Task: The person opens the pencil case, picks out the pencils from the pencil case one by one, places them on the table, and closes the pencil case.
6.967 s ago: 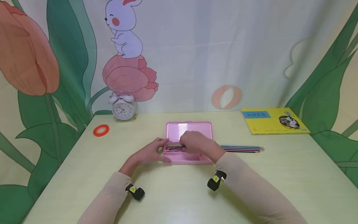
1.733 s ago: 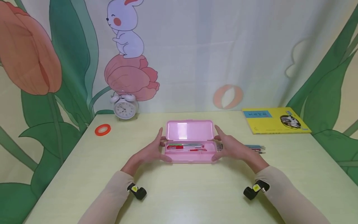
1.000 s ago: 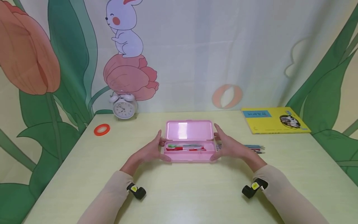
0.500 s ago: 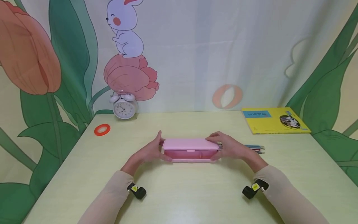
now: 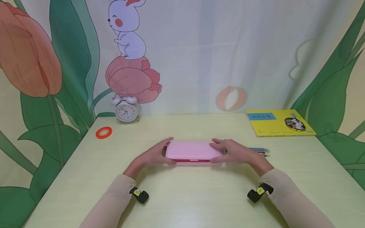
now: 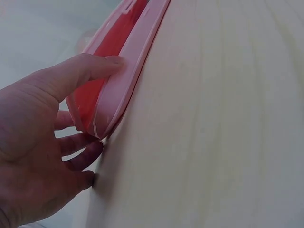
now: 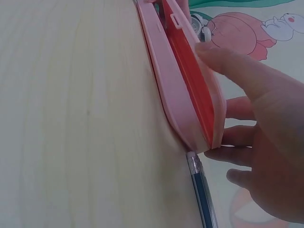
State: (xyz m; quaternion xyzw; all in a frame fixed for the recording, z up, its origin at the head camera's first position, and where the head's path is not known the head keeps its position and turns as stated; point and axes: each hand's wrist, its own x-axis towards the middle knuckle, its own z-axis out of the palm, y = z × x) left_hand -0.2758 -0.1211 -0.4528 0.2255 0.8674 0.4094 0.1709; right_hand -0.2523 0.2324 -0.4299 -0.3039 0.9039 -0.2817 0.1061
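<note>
A pink pencil case [image 5: 194, 150] lies mid-table with its lid lowered and a narrow gap along the front. My left hand [image 5: 154, 154] grips its left end; in the left wrist view the thumb [image 6: 102, 66] presses the front wall of the base while the fingers curl at the end. At the right end my right hand [image 5: 236, 151] holds the case, its thumb [image 7: 213, 54] on the lid's front edge in the right wrist view. Pens inside are hidden. Several pencils [image 5: 259, 152] lie under and beside the right hand, blunt ends close to the case.
A white alarm clock [image 5: 126, 110] stands at the back left, with a roll of orange tape [image 5: 104, 132] in front of it. At the back right lies a yellow book [image 5: 280, 123]. A printed curtain [image 5: 185, 57] hangs behind the table.
Seven seconds ago my right hand was in the open case among the pens. It then moved to the right end. The lid has since swung forward and down, covering the pens.
</note>
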